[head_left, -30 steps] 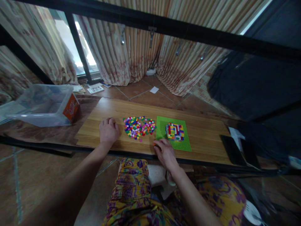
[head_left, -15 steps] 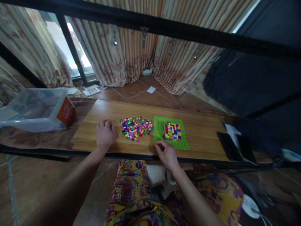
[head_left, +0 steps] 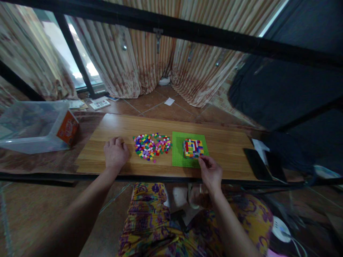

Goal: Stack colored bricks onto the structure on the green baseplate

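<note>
My left hand (head_left: 116, 152) lies palm down on the wooden board, left of a loose heap of small coloured building bricks (head_left: 146, 146). Its fingers are slightly bent and hold nothing. To the right of the heap lies a green studded baseplate (head_left: 178, 153). On it stands a low, multicoloured brick structure (head_left: 193, 148) with a recess in its top. My right hand (head_left: 211, 173) is at the structure's near right corner, thumb and forefinger pinched together on a small building brick, which the fingertips mostly hide.
A clear plastic bin (head_left: 34, 125) with an orange label stands to the left. Dark flat devices (head_left: 257, 164) lie at the board's right end (head_left: 230, 153). A black metal bar (head_left: 171, 25) crosses above, with curtains (head_left: 150, 64) behind.
My right hand has moved right, from the baseplate's near left corner to the near right corner of the brick structure. My left hand stays on the board. The view has shifted slightly.
</note>
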`<state>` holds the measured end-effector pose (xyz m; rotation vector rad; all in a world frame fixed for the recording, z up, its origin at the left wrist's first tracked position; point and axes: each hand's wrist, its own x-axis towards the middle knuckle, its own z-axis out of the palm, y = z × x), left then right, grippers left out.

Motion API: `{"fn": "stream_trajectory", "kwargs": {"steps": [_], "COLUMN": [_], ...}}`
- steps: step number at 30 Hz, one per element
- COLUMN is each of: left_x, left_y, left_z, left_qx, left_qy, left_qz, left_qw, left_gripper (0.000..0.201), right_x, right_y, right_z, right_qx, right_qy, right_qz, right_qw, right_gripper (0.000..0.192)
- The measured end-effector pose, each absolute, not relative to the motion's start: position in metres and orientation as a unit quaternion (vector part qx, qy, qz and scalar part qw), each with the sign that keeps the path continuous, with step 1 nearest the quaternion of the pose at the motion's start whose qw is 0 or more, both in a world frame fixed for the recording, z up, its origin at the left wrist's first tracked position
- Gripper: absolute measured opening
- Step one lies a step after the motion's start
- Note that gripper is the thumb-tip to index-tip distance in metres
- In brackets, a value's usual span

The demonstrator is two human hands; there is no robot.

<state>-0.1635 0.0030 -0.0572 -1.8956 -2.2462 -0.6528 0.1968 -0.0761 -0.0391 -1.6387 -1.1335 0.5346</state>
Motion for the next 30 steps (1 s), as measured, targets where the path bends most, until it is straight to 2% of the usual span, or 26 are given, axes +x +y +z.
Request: {"fn": "stream_trajectory", "kwargs": {"steps": [7,13,30], "left_x": [-0.164,-0.163,-0.165], "left_y": [0.004,0.003,0.004], "left_z": [-0.059,-0.057,-0.061], "left_qx": [-0.627,-0.625,-0.629], "left_qy": [-0.742,-0.743,-0.739], "left_qz": [-0.224,-0.227,-0.227], "left_qw": [0.075,0.072,0.082], "left_gripper": [0.032,0.031,0.031], "right_x": [0.198,0.189,0.183], "right_y": [-0.053,-0.048,-0.039], "right_z": [-0.039,-0.048,-0.060], "right_qx": [-0.674,-0.694,-0.685], "right_qy": [-0.530,-0.505,-0.422], "right_qz": [0.093,0.052,0.103], "right_qw": [0.506,0.511,0.585], "right_gripper": [0.025,0.021,0.018]}}
